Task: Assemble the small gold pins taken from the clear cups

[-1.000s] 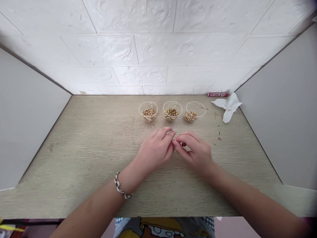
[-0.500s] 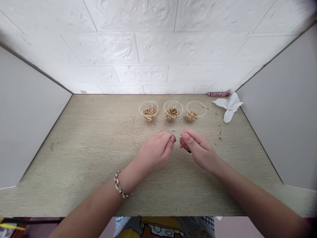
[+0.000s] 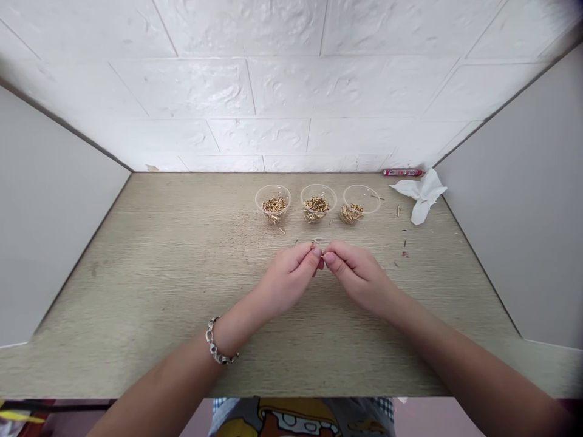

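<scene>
Fingers (image 3: 330,259) of the right hand (image 3: 362,280) pinch a slim gold pin (image 3: 323,255) where the hands meet, low over the bench (image 3: 159,273). The left hand's (image 3: 286,276) thumb and forefinger pinch a tiny piece (image 3: 312,246), too small to identify. Just beyond stand three clear cups (image 3: 319,192) holding gold pieces (image 3: 316,207). Farther right, beside a white tissue (image 3: 422,195), lies a red tube (image 3: 402,172), its pale printing too small to read.

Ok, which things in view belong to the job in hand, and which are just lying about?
In the job: left hand; right hand; small gold-coloured piece between them; probably the three clear cups of gold pieces.

Lying about, apparently: red tube; white tissue.
</scene>
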A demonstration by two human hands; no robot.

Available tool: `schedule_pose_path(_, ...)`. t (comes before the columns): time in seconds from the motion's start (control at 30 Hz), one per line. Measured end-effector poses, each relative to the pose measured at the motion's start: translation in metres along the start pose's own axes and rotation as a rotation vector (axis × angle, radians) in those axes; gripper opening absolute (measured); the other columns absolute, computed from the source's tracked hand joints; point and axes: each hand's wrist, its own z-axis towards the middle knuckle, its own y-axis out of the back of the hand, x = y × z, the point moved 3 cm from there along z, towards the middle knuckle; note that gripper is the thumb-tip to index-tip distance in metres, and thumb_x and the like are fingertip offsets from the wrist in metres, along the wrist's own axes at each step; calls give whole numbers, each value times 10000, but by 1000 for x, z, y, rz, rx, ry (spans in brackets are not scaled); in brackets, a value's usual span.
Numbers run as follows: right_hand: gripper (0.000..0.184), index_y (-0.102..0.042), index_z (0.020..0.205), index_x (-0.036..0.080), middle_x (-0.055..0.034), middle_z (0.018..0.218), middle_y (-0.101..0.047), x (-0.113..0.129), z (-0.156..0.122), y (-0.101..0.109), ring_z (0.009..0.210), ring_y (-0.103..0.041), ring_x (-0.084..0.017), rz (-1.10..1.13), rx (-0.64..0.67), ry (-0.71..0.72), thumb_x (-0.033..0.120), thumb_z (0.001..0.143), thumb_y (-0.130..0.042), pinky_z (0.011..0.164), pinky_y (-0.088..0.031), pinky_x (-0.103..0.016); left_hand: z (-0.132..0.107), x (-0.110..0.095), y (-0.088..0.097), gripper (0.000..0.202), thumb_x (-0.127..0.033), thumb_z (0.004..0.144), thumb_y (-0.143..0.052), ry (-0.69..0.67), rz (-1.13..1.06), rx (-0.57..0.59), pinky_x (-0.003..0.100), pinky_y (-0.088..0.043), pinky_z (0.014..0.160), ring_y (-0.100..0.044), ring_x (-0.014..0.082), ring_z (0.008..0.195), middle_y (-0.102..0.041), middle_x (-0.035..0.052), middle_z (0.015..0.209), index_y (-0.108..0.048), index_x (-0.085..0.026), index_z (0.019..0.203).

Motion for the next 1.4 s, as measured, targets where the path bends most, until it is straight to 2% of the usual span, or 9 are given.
schedule_pose_path(0.13, 250, -498, 712, 182, 29, 591, -482, -1, 0, -1, 550, -437, -95, -37, -31, 12, 298, 900, -381, 536, -338, -213, 0, 0, 0, 327, -328, 914, -309, -8, 31, -24, 244, -321, 582, -386, 94, 579, -397, -39, 588, -380, -173, 635)
schedule_pose_path(0.33, 117, -546, 766, 187, 25, 623, -551, 2, -2, 0, 562, -481, -95, -51, -161, 11, 257, 840, -488, 527, -365, -211, 1, 2, -2, 303, -316, 906, -318, 13, 8, -27, 245, -307, 562, -370, 93, 574, -391, -38, 594, -386, -172, 648)
schedule_pose_path(0.5, 25, -547, 809, 197, 22, 683, -586, 2, -3, -2, 582, -521, -88, 4, -165, 81, 209, 813, -526, 543, -413, -206, 2, 6, -3, 297, -342, 897, -324, 61, -198, 3, 233, -314, 545, -365, 84, 558, -383, -41, 594, -398, -170, 667)
schedule_pose_path(0.63, 34, -556, 836, 199, 11, 723, -613, -1, -5, -1, 612, -546, -94, 10, -279, 101, 212, 830, -524, 581, -446, -224, 2, 6, -6, 290, -345, 888, -337, 101, -362, 75, 223, -301, 522, -352, 76, 540, -378, -40, 595, -399, -167, 667)
schedule_pose_path(0.73, 46, -583, 834, 208, 12, 718, -623, 1, -6, -1, 637, -559, -104, -27, -317, 124, 196, 825, -540, 626, -457, -253, 2, 6, -6, 278, -336, 885, -331, 125, -419, 79, 222, -306, 523, -354, 77, 535, -376, -39, 597, -393, -169, 672)
schedule_pose_path(0.83, 48, -592, 813, 214, -1, 756, -617, 3, -5, -1, 714, -580, -122, 27, -325, 146, 193, 818, -550, 662, -471, -270, 2, 5, -3, 315, -350, 900, -300, 92, -313, 80, 226, -315, 537, -359, 84, 543, -376, -36, 584, -385, -171, 655)
schedule_pose_path(0.97, 55, -600, 831, 217, -35, 899, -609, 2, -3, 1, 846, -590, -151, 184, -357, 126, 208, 821, -547, 691, -497, -292, 4, 3, 3, 341, -344, 918, -284, -50, 36, 95, 241, -341, 584, -413, 103, 598, -432, -21, 617, -399, -168, 649)
schedule_pose_path(1.13, 80, -601, 815, 203, -46, 933, -616, -7, 0, 1, 793, -597, -146, 255, -276, 25, 247, 834, -537, 669, -520, -304, 3, 5, 3, 300, -293, 928, -271, -139, 447, 126, 271, -368, 615, -474, 133, 645, -507, 2, 671, -423, -172, 699)
schedule_pose_path(1.4, 87, -603, 796, 194, -66, 947, -618, -4, -2, 3, 869, -589, -164, 171, -225, 14, 237, 827, -535, 643, -526, -277, 2, 7, -1, 258, -231, 914, -269, -227, 643, 94, 276, -394, 617, -490, 142, 632, -517, 13, 666, -438, -178, 726)
